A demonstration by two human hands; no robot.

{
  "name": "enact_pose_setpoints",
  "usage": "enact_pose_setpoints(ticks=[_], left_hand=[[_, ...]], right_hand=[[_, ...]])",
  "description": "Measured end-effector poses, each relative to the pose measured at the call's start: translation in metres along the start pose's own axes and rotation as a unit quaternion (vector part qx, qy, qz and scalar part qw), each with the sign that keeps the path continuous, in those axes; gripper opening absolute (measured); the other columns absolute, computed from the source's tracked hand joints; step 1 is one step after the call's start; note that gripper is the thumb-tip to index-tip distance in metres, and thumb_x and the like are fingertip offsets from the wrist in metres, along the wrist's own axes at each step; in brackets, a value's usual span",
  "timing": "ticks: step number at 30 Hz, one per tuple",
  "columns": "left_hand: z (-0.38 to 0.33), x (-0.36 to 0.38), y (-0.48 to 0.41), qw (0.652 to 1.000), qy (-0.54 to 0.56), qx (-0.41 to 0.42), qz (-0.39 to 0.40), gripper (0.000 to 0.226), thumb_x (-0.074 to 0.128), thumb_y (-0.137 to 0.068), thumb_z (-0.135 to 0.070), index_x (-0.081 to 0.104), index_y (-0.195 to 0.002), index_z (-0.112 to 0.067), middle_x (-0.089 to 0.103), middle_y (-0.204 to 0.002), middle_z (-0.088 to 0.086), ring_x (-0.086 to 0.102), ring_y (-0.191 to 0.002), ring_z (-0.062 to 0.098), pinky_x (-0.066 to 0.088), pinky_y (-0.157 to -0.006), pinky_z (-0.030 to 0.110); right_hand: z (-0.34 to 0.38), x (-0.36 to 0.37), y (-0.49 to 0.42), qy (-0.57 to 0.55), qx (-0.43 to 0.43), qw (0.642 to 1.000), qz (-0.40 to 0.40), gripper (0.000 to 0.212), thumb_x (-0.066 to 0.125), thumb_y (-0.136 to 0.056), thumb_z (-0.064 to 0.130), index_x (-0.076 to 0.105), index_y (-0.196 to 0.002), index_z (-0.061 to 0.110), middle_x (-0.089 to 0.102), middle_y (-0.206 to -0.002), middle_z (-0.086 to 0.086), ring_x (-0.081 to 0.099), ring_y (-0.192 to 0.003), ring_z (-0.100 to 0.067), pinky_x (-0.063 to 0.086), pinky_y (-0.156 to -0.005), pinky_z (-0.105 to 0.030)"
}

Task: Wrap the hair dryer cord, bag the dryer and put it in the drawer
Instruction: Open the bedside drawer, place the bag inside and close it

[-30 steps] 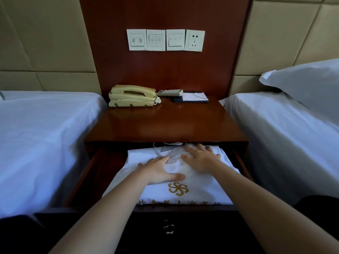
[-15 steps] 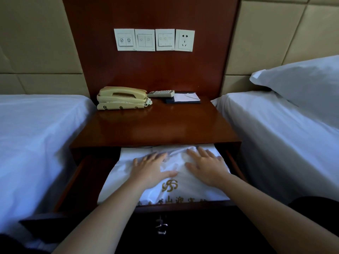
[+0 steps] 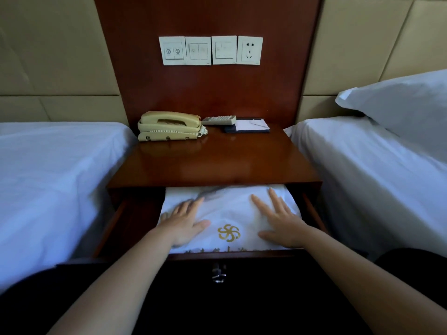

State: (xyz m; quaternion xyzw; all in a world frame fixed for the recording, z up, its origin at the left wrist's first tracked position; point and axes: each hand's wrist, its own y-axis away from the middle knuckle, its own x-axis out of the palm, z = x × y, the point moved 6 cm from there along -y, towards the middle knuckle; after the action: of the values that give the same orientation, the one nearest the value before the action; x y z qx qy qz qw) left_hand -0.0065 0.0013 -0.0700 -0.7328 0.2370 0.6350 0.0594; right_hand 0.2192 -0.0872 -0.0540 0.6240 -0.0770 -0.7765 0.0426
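Note:
A white cloth bag (image 3: 229, 213) with a gold pinwheel logo lies in the pulled-out drawer (image 3: 125, 221) of the wooden nightstand. The hair dryer is hidden inside the bag; a dark shape shows faintly through the cloth near its back edge. My left hand (image 3: 186, 221) lies flat on the left part of the bag with its fingers spread. My right hand (image 3: 280, 221) lies flat on the right part, fingers apart. Neither hand grips anything. The drawer's metal handle (image 3: 219, 274) hangs on its dark front.
On the nightstand top (image 3: 217, 163) sit a beige telephone (image 3: 169, 126), a remote control (image 3: 219, 120) and a notepad (image 3: 249, 125). Wall switches and a socket (image 3: 250, 50) are above. A white bed (image 3: 48, 177) stands at the left, another bed (image 3: 367, 170) with a pillow (image 3: 401, 102) at the right.
My hands have slid apart across the bag, the left one to the left and the right one to the right, leaving the gold logo uncovered between them.

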Motion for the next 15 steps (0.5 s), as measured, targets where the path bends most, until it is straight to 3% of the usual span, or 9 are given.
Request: enact_pose_setpoints(ticks=[6,8,12,15], left_hand=[[0.013,-0.005,0.0,0.994,-0.01,-0.107,0.006,0.072,0.026,-0.094,-0.06,-0.004,-0.151,-0.028,-0.001,-0.161,-0.002,0.001,-0.148,0.02,0.004,-0.113,0.058],[0.009,-0.009,0.004,0.993,-0.006,-0.117,-0.011,0.069,0.025,-0.095,-0.055,0.001,-0.151,-0.024,0.005,-0.161,0.001,0.006,-0.148,0.021,0.006,-0.113,0.056],[-0.006,-0.022,0.02,0.995,-0.006,-0.068,-0.08,0.059,0.031,-0.097,-0.043,0.016,-0.149,-0.021,0.018,-0.159,-0.001,0.017,-0.145,0.018,0.015,-0.116,0.046],[-0.025,-0.026,0.048,0.988,0.121,0.002,-0.097,0.053,0.033,-0.091,-0.049,0.05,-0.133,-0.02,0.045,-0.146,0.004,0.04,-0.136,0.02,0.032,-0.11,0.038]], right_hand=[[-0.002,-0.004,-0.004,-0.043,0.028,0.998,0.035,0.094,0.061,-0.085,0.021,-0.007,-0.145,0.044,-0.026,-0.155,-0.008,-0.005,-0.146,-0.034,0.017,-0.117,-0.049],[0.002,-0.011,-0.003,-0.035,0.039,0.998,0.041,0.088,0.057,-0.087,0.024,-0.005,-0.147,0.04,-0.021,-0.157,-0.01,-0.002,-0.146,-0.034,0.017,-0.117,-0.048],[0.015,-0.03,0.008,-0.011,0.009,1.0,0.005,0.059,0.045,-0.095,0.038,0.019,-0.148,0.034,0.003,-0.16,-0.004,0.001,-0.147,-0.028,0.012,-0.117,-0.041],[0.035,-0.028,0.032,-0.126,-0.057,0.99,-0.015,0.044,0.042,-0.098,0.033,0.039,-0.141,0.025,0.027,-0.155,-0.003,0.02,-0.145,-0.018,0.017,-0.115,-0.029]])
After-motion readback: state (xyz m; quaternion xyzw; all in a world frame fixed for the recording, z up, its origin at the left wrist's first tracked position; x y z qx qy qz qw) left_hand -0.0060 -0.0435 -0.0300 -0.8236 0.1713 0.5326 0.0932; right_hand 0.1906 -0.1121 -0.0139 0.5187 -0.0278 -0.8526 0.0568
